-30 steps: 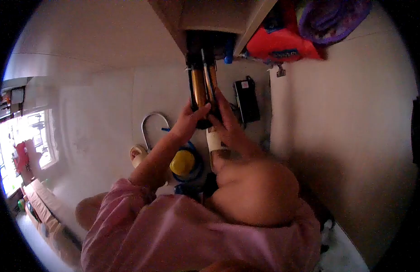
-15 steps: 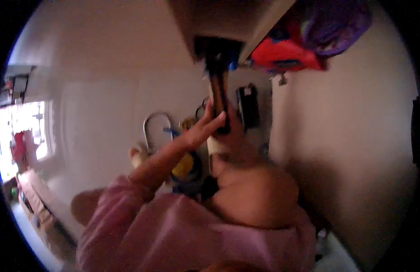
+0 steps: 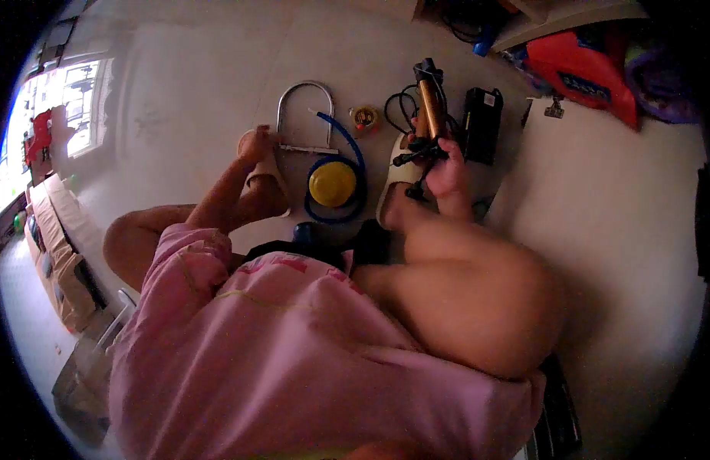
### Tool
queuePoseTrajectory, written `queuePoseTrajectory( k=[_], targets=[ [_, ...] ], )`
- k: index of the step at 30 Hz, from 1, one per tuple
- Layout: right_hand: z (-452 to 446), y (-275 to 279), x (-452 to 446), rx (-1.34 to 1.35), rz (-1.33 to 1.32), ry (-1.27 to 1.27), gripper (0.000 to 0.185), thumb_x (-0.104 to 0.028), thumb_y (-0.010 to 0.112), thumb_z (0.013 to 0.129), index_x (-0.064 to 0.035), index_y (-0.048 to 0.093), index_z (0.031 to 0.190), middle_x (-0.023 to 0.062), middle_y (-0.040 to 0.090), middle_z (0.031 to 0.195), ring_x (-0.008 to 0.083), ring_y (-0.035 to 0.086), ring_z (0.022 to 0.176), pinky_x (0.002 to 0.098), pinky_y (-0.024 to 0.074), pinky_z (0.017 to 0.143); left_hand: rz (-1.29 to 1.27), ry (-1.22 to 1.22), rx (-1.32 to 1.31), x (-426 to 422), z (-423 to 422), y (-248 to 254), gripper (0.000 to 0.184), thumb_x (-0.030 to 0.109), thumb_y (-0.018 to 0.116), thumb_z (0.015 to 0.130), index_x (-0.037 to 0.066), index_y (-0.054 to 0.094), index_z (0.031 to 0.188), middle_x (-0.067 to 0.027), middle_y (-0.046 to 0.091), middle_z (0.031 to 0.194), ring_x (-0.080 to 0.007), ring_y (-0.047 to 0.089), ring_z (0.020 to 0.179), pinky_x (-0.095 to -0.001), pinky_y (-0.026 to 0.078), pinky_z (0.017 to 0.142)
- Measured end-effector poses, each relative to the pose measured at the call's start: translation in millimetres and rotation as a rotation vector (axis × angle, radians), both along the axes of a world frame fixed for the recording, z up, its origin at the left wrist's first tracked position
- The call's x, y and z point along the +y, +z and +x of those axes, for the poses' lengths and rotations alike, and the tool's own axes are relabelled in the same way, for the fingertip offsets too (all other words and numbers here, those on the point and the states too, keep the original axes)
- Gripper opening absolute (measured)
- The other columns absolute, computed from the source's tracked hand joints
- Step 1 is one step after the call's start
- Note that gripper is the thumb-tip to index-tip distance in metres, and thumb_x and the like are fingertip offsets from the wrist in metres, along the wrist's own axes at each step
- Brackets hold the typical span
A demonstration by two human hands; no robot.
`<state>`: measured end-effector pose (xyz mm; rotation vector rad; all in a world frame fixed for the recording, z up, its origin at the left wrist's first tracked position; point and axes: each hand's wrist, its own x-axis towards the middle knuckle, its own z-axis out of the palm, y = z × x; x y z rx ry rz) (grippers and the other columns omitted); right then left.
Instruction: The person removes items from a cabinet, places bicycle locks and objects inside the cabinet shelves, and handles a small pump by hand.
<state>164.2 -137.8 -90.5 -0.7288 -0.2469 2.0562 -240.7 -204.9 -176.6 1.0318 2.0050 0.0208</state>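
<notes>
My right hand point(image 3: 447, 172) is closed around the lower end of a gold-and-black tubular pump point(image 3: 429, 107), which points away from me above the right slipper point(image 3: 399, 172). Black parts and a cable hang about its lower end. Over the toe of the left slipper point(image 3: 272, 180), my left hand point(image 3: 255, 144) has its fingers curled; whatever they may hold is hidden. Just right of it lies a silver U-shaped metal bar point(image 3: 306, 84) with a crosspiece. Between my feet is a yellow round object point(image 3: 332, 184) ringed by a blue hose point(image 3: 360, 165).
A small yellow-and-black roll point(image 3: 364, 118) lies on the floor point(image 3: 194, 92). The black box point(image 3: 482, 126) is right of the pump. At the upper right are a red bag point(image 3: 581, 73), a purple item point(image 3: 665, 88) and a shelf edge point(image 3: 562, 24). Cardboard point(image 3: 60, 245) stands far left.
The pump has come out from the shelf opening, toward me and right. My left hand has let go of it and moved left to the slipper. The view has shifted.
</notes>
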Motion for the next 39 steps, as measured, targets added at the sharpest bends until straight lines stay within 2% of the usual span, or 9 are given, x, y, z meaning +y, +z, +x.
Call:
queuePoseTrajectory(
  k=[3, 8, 12, 15, 17, 23, 26, 33, 39],
  targets=[
    [3.9, -0.2, -0.7, 0.03, -0.097, 0.029, 0.057, -0.024, 0.053, 0.073, -0.0028, 0.038, 0.124, 0.0151, 0.05, 0.115, 0.0261, 0.052, 0.097, 0.0366, 0.0417, 0.087, -0.052, -0.08, 0.247, 2.8, 62.0, 60.7, 0.051, 0.036, 0.056, 0.076, 0.002, 0.047, 0.112, -0.0185, 0.055, 0.107, -0.0327, 0.051, 0.103, -0.0413, 0.038, 0.088],
    [5.7, 9.7, 1.7, 0.043, -0.125, 0.027, 0.053, -0.021, 0.055, 0.071, -0.0012, 0.042, 0.119, 0.0132, 0.053, 0.108, 0.0255, 0.055, 0.093, 0.0362, 0.045, 0.083, -0.101, -0.081, 0.338, 6.2, 41.9, -26.2, 0.039, 0.031, 0.051, 0.077, 0.004, 0.048, 0.105, -0.0193, 0.056, 0.099, -0.037, 0.052, 0.096, -0.0446, 0.039, 0.084],
    [2.4, -13.3, 13.8, 0.031, -0.094, -0.082, 0.045, -0.018, 0.057, 0.071, 0.0005, 0.046, 0.111, 0.0124, 0.057, 0.095, 0.0237, 0.056, 0.087, 0.0357, 0.0466, 0.079, 0.059, 0.045, 0.03, 11.9, 4.3, -55.3, 0.031, 0.027, 0.053, 0.078, 0.004, 0.049, 0.099, -0.0161, 0.058, 0.088, -0.0306, 0.057, 0.085, -0.0409, 0.044, 0.072],
    [-0.8, -13.2, 17.9, 0.065, -0.111, -0.016, 0.035, -0.018, 0.058, 0.072, -0.0001, 0.052, 0.102, 0.0115, 0.058, 0.09, 0.0227, 0.057, 0.083, 0.0351, 0.0482, 0.075, 0.353, -0.054, -0.153, 40.2, 3.5, 11.5, 0.032, 0.02, 0.059, 0.075, 0.002, 0.049, 0.1, -0.0091, 0.057, 0.077, -0.0195, 0.057, 0.07, -0.0336, 0.046, 0.064],
    [-0.8, -25.0, 13.3, 0.011, -0.205, -0.049, 0.047, -0.019, 0.055, 0.071, -0.0062, 0.045, 0.115, 0.0085, 0.055, 0.102, 0.0221, 0.056, 0.089, 0.0357, 0.0471, 0.078, 0.232, -0.143, -0.116, 69.0, 35.6, 73.7, 0.034, 0.014, 0.059, 0.074, 0.001, 0.049, 0.104, -0.006, 0.056, 0.076, -0.0141, 0.055, 0.066, -0.0295, 0.046, 0.062],
    [0.1, -20.6, 14.2, -0.048, -0.075, -0.002, 0.048, -0.021, 0.055, 0.072, -0.0091, 0.044, 0.118, 0.0066, 0.054, 0.105, 0.0201, 0.056, 0.09, 0.0337, 0.0473, 0.077, 0.37, 0.073, -0.722, 105.5, 107.5, 216.6, 0.048, 0.007, 0.051, 0.077, 0.002, 0.039, 0.123, -0.0043, 0.052, 0.072, -0.0105, 0.047, 0.061, -0.0245, 0.043, 0.062],
    [3.0, -28.0, 13.6, -0.011, -0.053, 0.015, 0.049, -0.023, 0.056, 0.072, -0.0077, 0.045, 0.117, 0.0067, 0.055, 0.103, 0.0196, 0.056, 0.088, 0.0321, 0.0472, 0.076, 0.551, -0.128, -0.789, 121.1, 142.8, 278.0, 0.05, 0.006, 0.047, 0.08, 0.003, 0.033, 0.128, -0.0031, 0.05, 0.077, -0.009, 0.045, 0.065, -0.0229, 0.042, 0.066],
    [-1.4, -8.5, 16.4, -0.042, -0.088, -0.064, 0.045, -0.024, 0.058, 0.072, -0.0065, 0.047, 0.112, 0.0067, 0.056, 0.094, 0.0208, 0.057, 0.083, 0.0327, 0.0472, 0.072, 0.945, 0.035, -1.038, 175.7, 220.1, 305.5, 0.036, 0.008, 0.05, 0.085, 0.007, 0.041, 0.119, -0.0026, 0.05, 0.092, -0.0087, 0.043, 0.077, -0.0216, 0.038, 0.068],
    [-0.9, -1.1, 12.9, 0.026, -0.071, -0.108, 0.041, -0.024, 0.059, 0.073, -0.0053, 0.049, 0.108, 0.0061, 0.056, 0.089, 0.0205, 0.056, 0.082, 0.0335, 0.0465, 0.073, 1.333, -0.164, -0.794, 267.6, 260.6, 286.1, 0.024, 0.006, 0.05, 0.085, 0.006, 0.045, 0.108, -0.0032, 0.051, 0.097, -0.0106, 0.045, 0.083, -0.0237, 0.038, 0.075]
  ],
)
